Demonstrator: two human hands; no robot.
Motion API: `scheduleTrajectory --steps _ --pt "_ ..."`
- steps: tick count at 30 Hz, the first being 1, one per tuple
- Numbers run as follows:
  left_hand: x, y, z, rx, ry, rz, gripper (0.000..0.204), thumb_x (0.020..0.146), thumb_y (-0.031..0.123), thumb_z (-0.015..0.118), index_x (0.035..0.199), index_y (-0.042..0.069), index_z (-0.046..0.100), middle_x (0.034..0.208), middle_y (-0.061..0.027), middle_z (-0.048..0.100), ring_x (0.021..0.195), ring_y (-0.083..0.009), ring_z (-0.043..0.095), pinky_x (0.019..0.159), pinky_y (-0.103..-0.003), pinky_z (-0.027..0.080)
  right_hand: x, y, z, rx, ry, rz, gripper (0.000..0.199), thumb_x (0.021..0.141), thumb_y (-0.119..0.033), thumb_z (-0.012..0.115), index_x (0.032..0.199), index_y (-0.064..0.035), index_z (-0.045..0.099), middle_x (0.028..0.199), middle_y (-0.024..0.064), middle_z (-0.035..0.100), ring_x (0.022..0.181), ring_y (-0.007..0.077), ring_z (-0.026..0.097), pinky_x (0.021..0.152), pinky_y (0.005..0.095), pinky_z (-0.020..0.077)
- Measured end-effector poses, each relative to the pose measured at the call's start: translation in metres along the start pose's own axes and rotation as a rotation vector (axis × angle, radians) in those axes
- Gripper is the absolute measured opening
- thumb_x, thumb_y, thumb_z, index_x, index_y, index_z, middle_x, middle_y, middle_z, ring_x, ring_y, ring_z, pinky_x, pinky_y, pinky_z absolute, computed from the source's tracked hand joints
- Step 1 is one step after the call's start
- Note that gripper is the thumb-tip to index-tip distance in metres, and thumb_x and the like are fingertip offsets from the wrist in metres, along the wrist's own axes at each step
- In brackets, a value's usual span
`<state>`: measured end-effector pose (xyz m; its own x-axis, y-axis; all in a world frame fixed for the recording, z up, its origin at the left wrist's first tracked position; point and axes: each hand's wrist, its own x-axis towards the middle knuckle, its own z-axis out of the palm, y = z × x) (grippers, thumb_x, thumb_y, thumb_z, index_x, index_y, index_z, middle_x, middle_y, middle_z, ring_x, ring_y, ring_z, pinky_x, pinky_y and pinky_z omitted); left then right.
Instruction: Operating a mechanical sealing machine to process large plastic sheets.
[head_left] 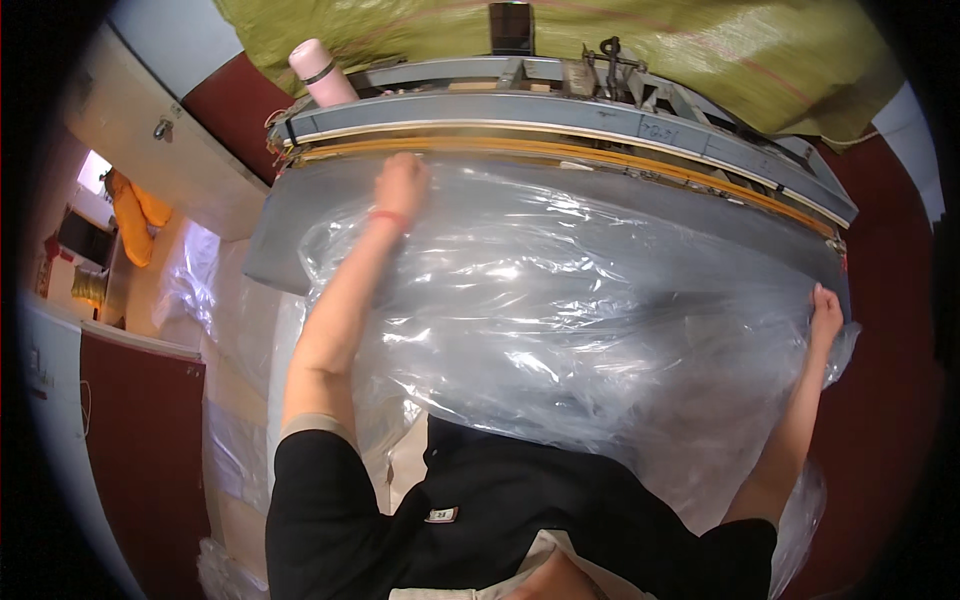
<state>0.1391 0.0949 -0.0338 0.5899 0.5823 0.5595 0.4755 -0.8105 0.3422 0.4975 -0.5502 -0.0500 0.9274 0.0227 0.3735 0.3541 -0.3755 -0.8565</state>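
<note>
A big clear plastic bag (560,300) lies spread over a grey machine table (290,215). My left hand (400,185) grips the bag's far edge at the left, close to the long sealing bar (560,130) with its yellow strip. My right hand (826,310) holds the bag's edge at the right end of the table. The plastic is crumpled and shiny, and it hangs down toward my black shirt.
A pink bottle (322,72) stands on the machine's left end. Green woven sacking (700,50) lies behind the machine. More clear plastic (215,300) is piled at the left, beside a dark red cabinet (140,440). The floor is dark red.
</note>
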Motion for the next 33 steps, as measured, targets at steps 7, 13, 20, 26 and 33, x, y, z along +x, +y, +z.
scheduleTrajectory --steps 7,13,20,26,33 --pt "0.02 0.001 -0.004 -0.369 0.434 -0.288 0.018 0.083 0.02 0.045 0.078 0.002 0.048 0.071 -0.0107 0.051 0.066 -0.0181 0.048 0.064 -0.031 0.041 0.029 -0.048 0.081 -0.085 0.274 -0.24 0.022 0.083 -0.024 0.053 0.086 -0.0022 0.056 0.071 0.0025 0.054 0.066 0.0094 0.048 0.063 0.0244 0.0407" --pt "0.029 -0.066 0.019 -0.599 0.437 -0.453 0.017 0.082 0.017 0.051 0.071 0.004 0.049 0.06 -0.0014 0.05 0.054 -0.0083 0.043 0.052 -0.023 0.038 0.042 -0.045 0.166 0.077 0.14 -0.103 0.021 0.082 -0.022 0.056 0.08 -0.0014 0.055 0.069 0.0009 0.054 0.063 0.0076 0.047 0.059 0.0223 0.0401" --pt "0.033 -0.062 0.022 -0.742 0.389 -0.497 0.018 0.077 0.014 0.06 0.068 0.008 0.045 0.058 0.0024 0.047 0.052 -0.0055 0.041 0.048 -0.019 0.035 0.042 -0.057 0.178 0.024 0.275 -0.071 0.02 0.076 -0.019 0.062 0.073 -0.0023 0.053 0.063 0.0 0.053 0.055 0.007 0.046 0.052 0.0215 0.0386" --pt "0.041 -0.06 0.015 -0.625 0.466 -0.614 0.014 0.075 0.01 0.057 0.074 0.006 0.043 0.059 -0.0015 0.048 0.052 -0.0084 0.043 0.048 -0.022 0.038 0.05 -0.064 0.165 0.207 0.234 0.022 0.011 0.077 -0.012 0.055 0.072 -0.0031 0.051 0.062 0.0032 0.054 0.052 0.0095 0.049 0.049 0.0227 0.0404" --pt "0.036 -0.075 0.005 -0.705 0.806 -0.576 0.01 0.078 0.007 0.045 0.087 0.001 0.044 0.085 -0.0112 0.051 0.073 -0.0184 0.053 0.064 -0.027 0.043 0.04 -0.078 0.171 0.465 0.105 0.138 0.014 0.079 -0.015 0.055 0.074 -0.0022 0.052 0.063 0.0032 0.055 0.054 0.0096 0.05 0.049 0.0208 0.0379"
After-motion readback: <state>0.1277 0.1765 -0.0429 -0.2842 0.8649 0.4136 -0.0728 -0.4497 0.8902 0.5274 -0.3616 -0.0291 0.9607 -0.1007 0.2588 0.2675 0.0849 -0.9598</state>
